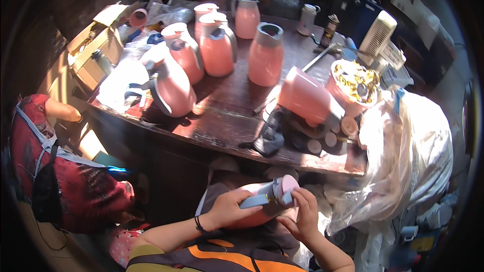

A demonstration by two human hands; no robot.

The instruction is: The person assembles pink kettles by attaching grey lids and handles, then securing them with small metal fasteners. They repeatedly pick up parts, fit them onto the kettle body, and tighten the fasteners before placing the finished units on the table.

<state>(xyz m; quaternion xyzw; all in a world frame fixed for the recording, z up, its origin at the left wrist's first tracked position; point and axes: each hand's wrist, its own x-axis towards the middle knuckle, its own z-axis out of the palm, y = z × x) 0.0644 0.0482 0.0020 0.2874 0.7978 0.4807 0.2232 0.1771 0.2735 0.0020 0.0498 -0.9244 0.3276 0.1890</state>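
Observation:
A pink thermal jug (252,216) with a grey neck lies tilted across my lap. My left hand (227,210) is closed round it beside the light blue handle (254,201). A pale pink round lid (289,182) sits at its mouth, pointing up and right. My right hand (305,214) pinches a small blue-grey part at the lid's edge, its thumb held lower and apart from the other fingers. Just beyond, on the wooden table (212,131), another pink jug (307,95) lies on its side near several loose round caps (349,126).
Several pink jugs (217,48) stand on the table. A bucket (348,98) holding gold-coloured pieces, a spray can (329,30) and a beige fan (379,32) are at right. Plastic bags (403,151) bulge beside the table. A person in red (75,171) sits at left; another person is beyond the table.

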